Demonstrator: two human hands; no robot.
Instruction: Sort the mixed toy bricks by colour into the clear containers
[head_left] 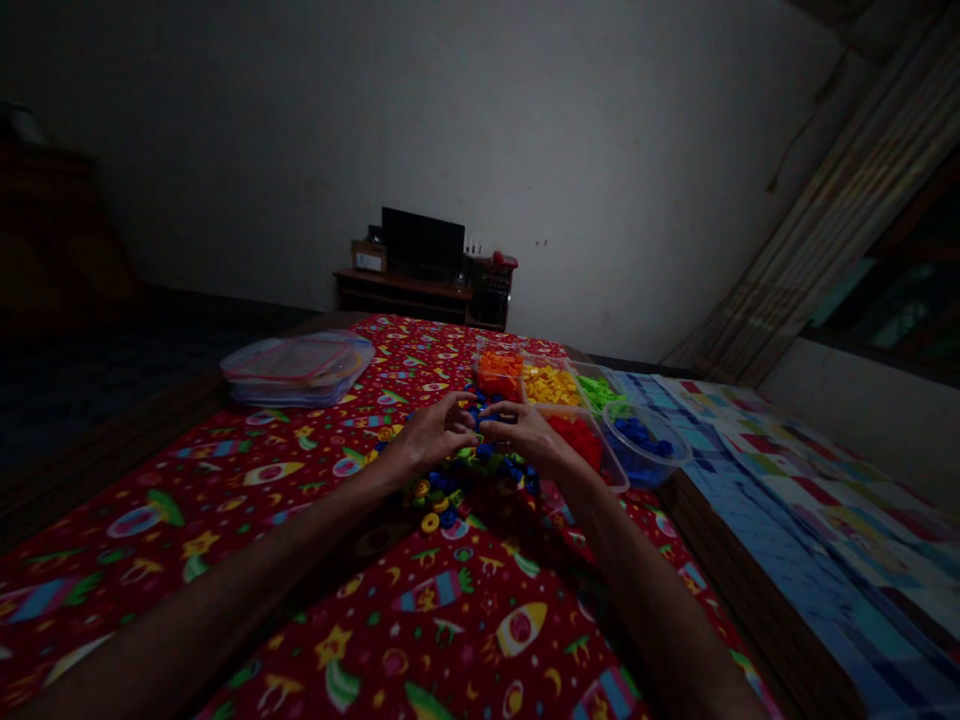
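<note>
My left hand [433, 435] and my right hand [529, 432] meet fingertip to fingertip above a heap of small mixed-colour plastic pieces [457, 482] on a red rocket-print cloth [300, 560]. Both hands are closed in a pinch around a small blue piece [480, 416]; which fingers grip it is hard to see in the dim light. Just beyond my right hand stand clear tubs sorted by colour: orange [499, 372], yellow [551, 385], green [598, 391], red [579, 440] and blue [639, 436].
A stack of clear tub lids [298, 368] lies at the back left of the cloth. A blue patchwork mat [787, 500] covers the lower surface on the right. A low cabinet with a dark screen [422, 245] stands against the far wall.
</note>
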